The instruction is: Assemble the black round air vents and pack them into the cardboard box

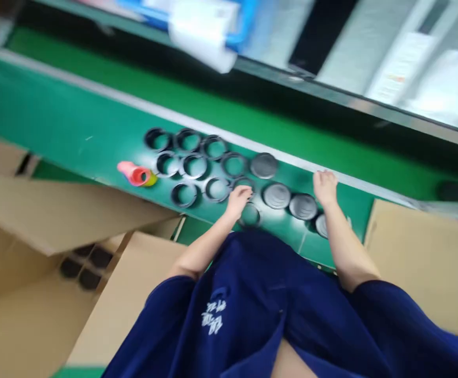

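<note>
Hollow black rings (160, 163) and ridged gray discs (276, 196) dot a glossy table (95, 123); left hand (240, 201) and right hand (325, 187) curl, fingers' grip unclear.

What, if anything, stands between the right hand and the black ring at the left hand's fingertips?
On the straight path along the green table, one ridged black cap lies beside the black ring, and another cap borders the path nearer the right hand. Nothing visible separates the left hand from the ring.
</note>
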Motion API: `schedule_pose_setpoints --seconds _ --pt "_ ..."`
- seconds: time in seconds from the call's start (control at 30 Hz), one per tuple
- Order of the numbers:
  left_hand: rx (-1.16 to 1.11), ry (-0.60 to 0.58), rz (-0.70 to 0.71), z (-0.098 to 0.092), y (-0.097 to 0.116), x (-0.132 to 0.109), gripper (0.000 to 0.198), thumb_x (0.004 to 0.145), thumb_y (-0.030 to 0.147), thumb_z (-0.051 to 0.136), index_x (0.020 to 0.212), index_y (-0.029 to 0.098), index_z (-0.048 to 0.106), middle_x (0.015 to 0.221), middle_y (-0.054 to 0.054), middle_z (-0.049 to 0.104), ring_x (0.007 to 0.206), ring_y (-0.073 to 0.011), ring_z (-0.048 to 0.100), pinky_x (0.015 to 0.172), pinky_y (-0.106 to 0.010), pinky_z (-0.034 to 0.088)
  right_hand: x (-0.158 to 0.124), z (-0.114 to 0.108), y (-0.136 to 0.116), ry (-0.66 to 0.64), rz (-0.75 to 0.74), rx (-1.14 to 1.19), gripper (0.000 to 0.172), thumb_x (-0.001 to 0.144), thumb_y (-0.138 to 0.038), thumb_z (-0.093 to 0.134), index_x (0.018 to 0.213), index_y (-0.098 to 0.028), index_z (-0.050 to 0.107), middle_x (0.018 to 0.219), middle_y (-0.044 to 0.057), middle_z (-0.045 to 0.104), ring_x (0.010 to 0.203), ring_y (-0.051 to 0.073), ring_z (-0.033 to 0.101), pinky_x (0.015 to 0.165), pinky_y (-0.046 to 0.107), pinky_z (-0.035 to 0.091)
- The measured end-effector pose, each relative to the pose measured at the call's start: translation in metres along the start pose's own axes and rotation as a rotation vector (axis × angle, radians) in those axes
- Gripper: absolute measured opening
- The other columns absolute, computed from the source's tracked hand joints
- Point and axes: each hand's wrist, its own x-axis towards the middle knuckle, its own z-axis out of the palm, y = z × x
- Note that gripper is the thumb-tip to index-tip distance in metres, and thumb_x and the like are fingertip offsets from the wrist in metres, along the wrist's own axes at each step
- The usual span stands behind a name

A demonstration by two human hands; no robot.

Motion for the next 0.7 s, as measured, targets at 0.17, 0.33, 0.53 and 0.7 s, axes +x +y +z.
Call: schedule_pose_setpoints --seconds 0.17,0.33,0.53,0.7 --pt "0.256 -0.257 0.171 0.048 -0.008 0.007 0.022 0.086 0.028 0.063 0.104 0.017 0.069 0.102 -0.011 0.072 0.099 -0.0235 0.069 0.093 -0.04 0.056 -0.119 -0.004 0.062 0.134 0.227 -0.027 0.053 0.098 -0.047 0.041 0.122 -0.01 0.069 0.132 0.023 0.062 0.13 0.031 0.049 0.114 0.052 0.038" --pt "0.918 -0.451 0.505 0.096 -0.006 -0.005 0.09 0.064 0.022 0.089 0.147 0.03 0.054 0.169 -0.013 0.03 0.158 -0.0427 0.016 0.125 -0.066 0.015 -0.196 0.013 0.046 0.092 0.244 -0.101 0.075 0.09 -0.06 0.052 0.151 -0.016 0.047 0.16 0.024 0.034 0.147 0.043 0.027 0.115 0.069 0.027" --pt "1.325 -0.47 0.44 0.14 0.008 0.008 0.115 0.054 0.003 0.087 0.156 0.033 0.044 0.172 -0.016 0.015 0.156 -0.0523 0.005 0.117 -0.08 0.006 -0.124 0.01 0.022 -0.233 -0.006 -0.181 0.115 0.072 -0.061 0.075 0.165 -0.024 0.018 0.171 0.022 -0.002 0.155 0.048 0.009 0.118 0.068 0.016" --pt "1.049 -0.351 0.641 0.117 0.017 -0.045 0.1 0.062 0.026 0.088 0.154 0.033 0.048 0.166 -0.016 0.025 0.149 -0.0527 0.021 0.117 -0.075 0.018 -0.099 0.021 0.034 -0.345 -0.08 -0.033 0.123 0.054 -0.074 0.07 0.162 -0.03 0.032 0.159 0.027 0.03 0.138 0.061 0.037 0.094 0.076 0.036"
